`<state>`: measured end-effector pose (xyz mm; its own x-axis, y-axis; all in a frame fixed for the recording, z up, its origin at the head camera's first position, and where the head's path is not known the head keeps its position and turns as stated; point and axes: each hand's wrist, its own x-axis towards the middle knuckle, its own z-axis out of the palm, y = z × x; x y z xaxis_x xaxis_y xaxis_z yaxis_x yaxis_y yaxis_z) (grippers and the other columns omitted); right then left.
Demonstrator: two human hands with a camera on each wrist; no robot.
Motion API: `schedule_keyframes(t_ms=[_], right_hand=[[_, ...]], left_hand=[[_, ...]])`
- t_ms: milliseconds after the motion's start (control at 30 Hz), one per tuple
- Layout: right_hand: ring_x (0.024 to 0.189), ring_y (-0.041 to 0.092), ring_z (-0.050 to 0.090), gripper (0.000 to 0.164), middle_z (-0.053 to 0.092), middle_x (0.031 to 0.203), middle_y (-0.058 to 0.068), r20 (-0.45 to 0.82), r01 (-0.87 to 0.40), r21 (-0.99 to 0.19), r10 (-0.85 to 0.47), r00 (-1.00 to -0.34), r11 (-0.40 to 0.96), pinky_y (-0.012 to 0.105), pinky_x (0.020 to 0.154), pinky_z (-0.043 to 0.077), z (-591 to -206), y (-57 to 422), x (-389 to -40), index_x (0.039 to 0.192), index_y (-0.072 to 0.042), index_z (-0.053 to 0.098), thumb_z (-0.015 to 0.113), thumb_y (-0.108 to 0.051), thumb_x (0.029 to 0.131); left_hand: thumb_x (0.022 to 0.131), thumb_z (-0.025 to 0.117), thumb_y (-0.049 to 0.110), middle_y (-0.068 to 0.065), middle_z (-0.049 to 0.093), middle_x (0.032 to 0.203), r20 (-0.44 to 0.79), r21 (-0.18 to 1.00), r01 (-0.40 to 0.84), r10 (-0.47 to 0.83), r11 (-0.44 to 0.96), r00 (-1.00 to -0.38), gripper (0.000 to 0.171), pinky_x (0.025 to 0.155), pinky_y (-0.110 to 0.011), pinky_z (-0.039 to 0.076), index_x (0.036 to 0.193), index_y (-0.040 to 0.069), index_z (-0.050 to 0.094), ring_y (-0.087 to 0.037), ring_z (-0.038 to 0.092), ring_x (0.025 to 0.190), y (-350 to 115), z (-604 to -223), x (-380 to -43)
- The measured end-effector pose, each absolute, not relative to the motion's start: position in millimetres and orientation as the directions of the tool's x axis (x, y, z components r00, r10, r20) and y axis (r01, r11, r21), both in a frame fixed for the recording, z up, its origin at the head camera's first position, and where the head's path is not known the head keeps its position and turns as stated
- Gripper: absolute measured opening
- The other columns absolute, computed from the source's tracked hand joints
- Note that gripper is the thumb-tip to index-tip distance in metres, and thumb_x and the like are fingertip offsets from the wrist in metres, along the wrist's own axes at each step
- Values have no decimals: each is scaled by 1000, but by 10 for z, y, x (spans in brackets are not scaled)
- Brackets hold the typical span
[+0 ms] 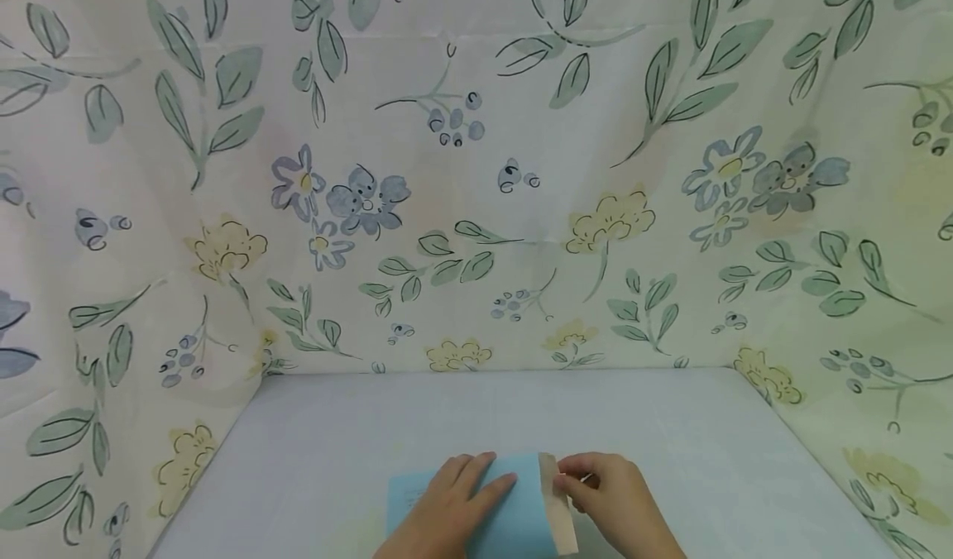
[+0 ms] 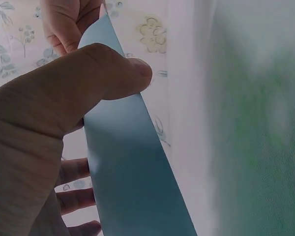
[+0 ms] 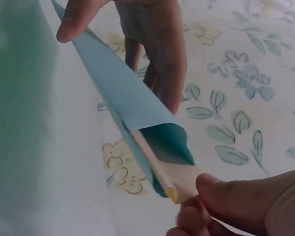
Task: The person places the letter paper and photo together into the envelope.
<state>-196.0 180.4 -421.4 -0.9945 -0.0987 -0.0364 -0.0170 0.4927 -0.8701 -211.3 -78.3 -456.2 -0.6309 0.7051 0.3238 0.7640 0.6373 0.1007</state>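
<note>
A light blue paper sleeve (image 1: 521, 493), open at its right end, is held over the table. Small print shows on its left part. My left hand (image 1: 450, 501) grips the sleeve, and in the left wrist view its thumb (image 2: 120, 78) lies across the blue face with fingers behind. Out of the open end sticks a beige paper piece (image 3: 179, 177) with a yellow corner (image 3: 172, 192). My right hand (image 1: 614, 493) pinches that beige piece between thumb and fingertips. How far the piece reaches inside the sleeve is hidden.
A pale, whitish tabletop (image 1: 335, 435) spreads beneath both hands. Behind it and at both sides hangs a cloth (image 1: 462, 294) printed with leaves, berries and flowers.
</note>
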Motion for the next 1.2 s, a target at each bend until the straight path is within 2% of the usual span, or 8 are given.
schedule_keyframes(t_ms=[300,433,633,767,867,967,1133,1200], right_hand=[[83,17,64,37,67,93,-1,-33,-58,-894,-194,-980,445,38,70,54,-4219,1772,-1942,110,-8,63,65,-37,88],[87,18,63,38,66,99,1,-76,-33,-907,-239,-968,421,41,73,54,-4233,1718,-1941,114,-8,61,66,-35,88],[87,22,61,42,65,99,3,-140,24,-920,-272,-952,391,48,74,53,-4242,1652,-1915,120,-10,55,65,-36,88],[84,24,60,45,65,98,4,-169,47,-934,-323,-931,354,47,73,52,-4258,1627,-1910,123,-12,48,63,-36,89],[83,25,58,43,64,98,6,-192,77,-950,-369,-910,303,42,71,49,-4267,1621,-1908,125,-11,41,60,-31,92],[86,27,57,44,62,100,9,-232,130,-954,-395,-889,269,42,72,48,-4279,1618,-1910,129,-12,36,58,-25,94],[93,32,56,48,57,112,12,-292,214,-951,-418,-860,223,57,74,49,-4341,1622,-1905,134,-19,32,57,-25,94],[93,34,56,47,55,110,16,-291,216,-952,-423,-858,219,59,72,49,-4370,1623,-1906,134,-23,35,58,-26,93]], left_hand=[[66,43,88,-2,37,143,358,86,778,710,622,-607,98,94,-48,41,145,32,33,-20,39,121,-789,-4585,-2122],[67,40,89,-1,37,144,327,80,773,716,630,-617,97,94,-50,42,145,33,32,-21,39,122,-784,-4592,-2112],[70,38,87,-2,37,144,327,53,787,734,615,-595,94,94,-49,42,146,33,31,-21,39,121,-781,-4609,-2120],[72,37,86,-2,38,143,331,36,797,746,602,-578,92,95,-48,41,146,32,31,-21,38,122,-778,-4611,-2127],[73,37,85,-3,39,143,335,23,801,751,598,-570,91,96,-47,41,146,31,31,-21,39,121,-776,-4612,-2131],[73,37,85,-3,40,141,347,2,808,757,590,-554,92,96,-45,42,146,30,32,-20,40,120,-775,-4610,-2135],[76,38,83,-3,43,139,384,-16,823,763,569,-520,89,96,-43,40,146,29,32,-19,39,120,-774,-4608,-2137],[75,38,83,-2,44,137,397,-15,824,760,566,-514,89,96,-42,40,146,29,32,-18,38,119,-774,-4606,-2134]])
